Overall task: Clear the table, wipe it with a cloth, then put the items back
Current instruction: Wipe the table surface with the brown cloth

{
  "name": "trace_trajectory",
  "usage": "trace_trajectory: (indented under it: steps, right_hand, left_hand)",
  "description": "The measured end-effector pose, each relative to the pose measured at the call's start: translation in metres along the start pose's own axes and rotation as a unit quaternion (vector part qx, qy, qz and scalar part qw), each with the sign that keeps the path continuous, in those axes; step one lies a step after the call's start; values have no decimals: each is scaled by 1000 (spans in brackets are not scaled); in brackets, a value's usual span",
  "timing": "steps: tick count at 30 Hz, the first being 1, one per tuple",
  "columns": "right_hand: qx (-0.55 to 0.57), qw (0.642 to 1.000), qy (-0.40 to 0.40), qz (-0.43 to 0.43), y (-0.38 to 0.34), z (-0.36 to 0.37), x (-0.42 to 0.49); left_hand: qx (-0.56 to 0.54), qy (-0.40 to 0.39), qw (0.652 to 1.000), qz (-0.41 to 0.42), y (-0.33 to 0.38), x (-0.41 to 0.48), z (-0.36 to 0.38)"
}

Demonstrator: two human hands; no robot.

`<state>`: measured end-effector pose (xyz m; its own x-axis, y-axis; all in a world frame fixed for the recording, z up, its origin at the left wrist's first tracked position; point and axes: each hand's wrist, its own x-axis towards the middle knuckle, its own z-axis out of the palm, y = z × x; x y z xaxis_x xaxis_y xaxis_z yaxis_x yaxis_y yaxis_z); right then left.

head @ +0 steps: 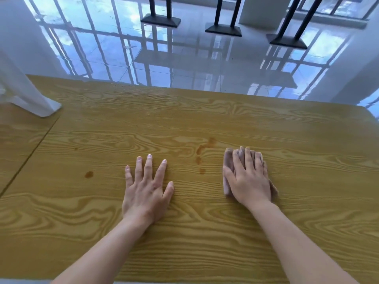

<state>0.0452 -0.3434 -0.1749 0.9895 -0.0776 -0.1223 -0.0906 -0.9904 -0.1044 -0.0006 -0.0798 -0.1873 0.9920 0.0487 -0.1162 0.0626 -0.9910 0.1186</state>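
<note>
A wood-grain table (287,140) fills the lower view. My right hand (247,177) lies flat with straight fingers on a folded pinkish-grey cloth (228,160), pressing it onto the tabletop right of centre. My left hand (146,187) rests flat on the bare wood, fingers spread, holding nothing. Brown stains (203,152) trail between the two hands, just left of the cloth. Another brown spot (89,174) sits further left.
A white curtain (26,95) hangs onto the table's far left corner. A seam (30,150) divides this table from another on the left. Beyond the far edge lies glossy tiled floor (184,58) with black table bases (223,30).
</note>
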Motion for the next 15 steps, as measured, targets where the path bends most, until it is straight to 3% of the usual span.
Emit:
trace_trajectory:
  steps: [2, 4, 6, 8, 10, 13, 15]
  right_hand:
    - [24, 999, -9, 32, -34, -1, 13]
    - [13, 996, -6, -86, -66, 8, -19]
    - [2, 971, 2, -239, -68, 17, -75]
    - [-5, 955, 1, -298, -37, 15, -104]
    - [-37, 964, 8, -263, 4, 10, -79]
    - [-10, 998, 2, -65, 24, -4, 3]
    - [25, 999, -10, 36, -4, -8, 44]
  left_hand:
    - [4, -1, 1000, -5, 0, 1, 0]
    - [11, -7, 1000, -5, 1, -1, -1]
    - [7, -8, 1000, -6, 0, -3, -2]
    - [-4, -6, 1000, -7, 1, -3, -4]
    - [-4, -4, 1000, -9, 1, -3, -4]
    - [5, 4, 1000, -14, 3, -2, -2]
    - [5, 9, 1000, -15, 3, -3, -2]
